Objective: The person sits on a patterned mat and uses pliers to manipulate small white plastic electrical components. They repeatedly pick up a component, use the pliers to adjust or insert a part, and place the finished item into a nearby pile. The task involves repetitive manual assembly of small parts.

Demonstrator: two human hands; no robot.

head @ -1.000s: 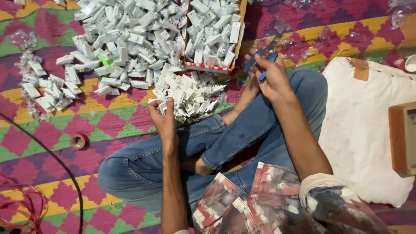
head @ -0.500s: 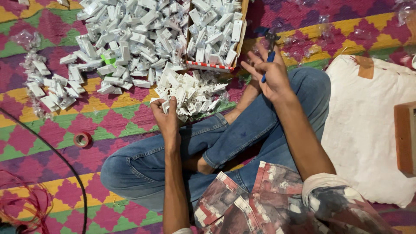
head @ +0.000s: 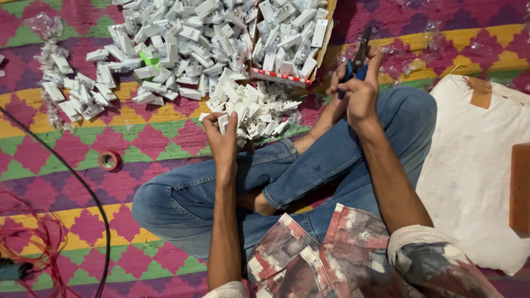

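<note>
Head view: the left hand (head: 222, 138) has its fingers curled around a white plastic part (head: 223, 122) at the near edge of the small pile (head: 251, 107). The right hand (head: 359, 91), right of that pile, clenches blue-handled pliers (head: 356, 60); their tip is hard to make out. Beyond the pile, the cardboard box (head: 326, 38) is cut off at the top edge.

White plastic parts (head: 251, 105), blue jeans (head: 309, 165), pink-green-yellow diamond-patterned mat (head: 72, 182), red tape roll (head: 109, 160), cream cushion (head: 475, 165)
</note>
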